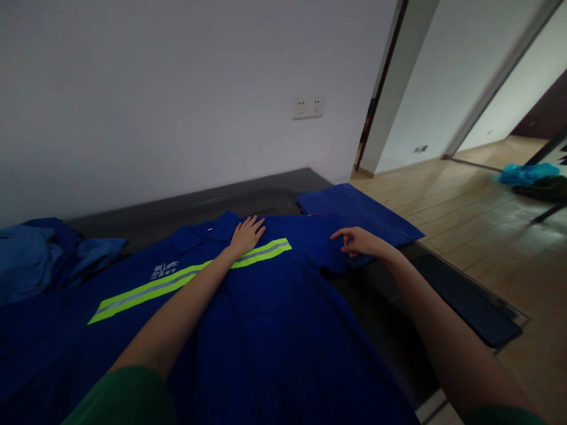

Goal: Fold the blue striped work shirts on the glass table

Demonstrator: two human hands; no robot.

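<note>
**Blue work shirt on dark table, two bare hands upon it**

Left hand (246, 234): lying flat and spread, palm down, fingers slightly apart, pressing on the blue shirt (248, 330) just beyond the far end of its yellow-green reflective stripe (186, 278); gripping nothing.

Right hand (361, 242): resting at the right edge of the shirt, fingers curled narrow, thumb and forefinger appearing to be pinching the sleeve (325, 245); exact hold hard to make out, underside of fingers hidden.

Shirt: spreading across the dark table (212, 203), filling the near and middle ground, stripe running from near left toward far centre. White printed lettering (163, 270) above the stripe, too small to read. Near hem cut off by the lower edge of the frame.

Folded blue garment (354, 209): lying far right on the table, just beside the sleeve.

Crumpled blue cloth (39, 257): bunching at far left, partly cut off by the frame edge.

Double wall socket (308, 107): sitting on the white wall beyond.
</note>
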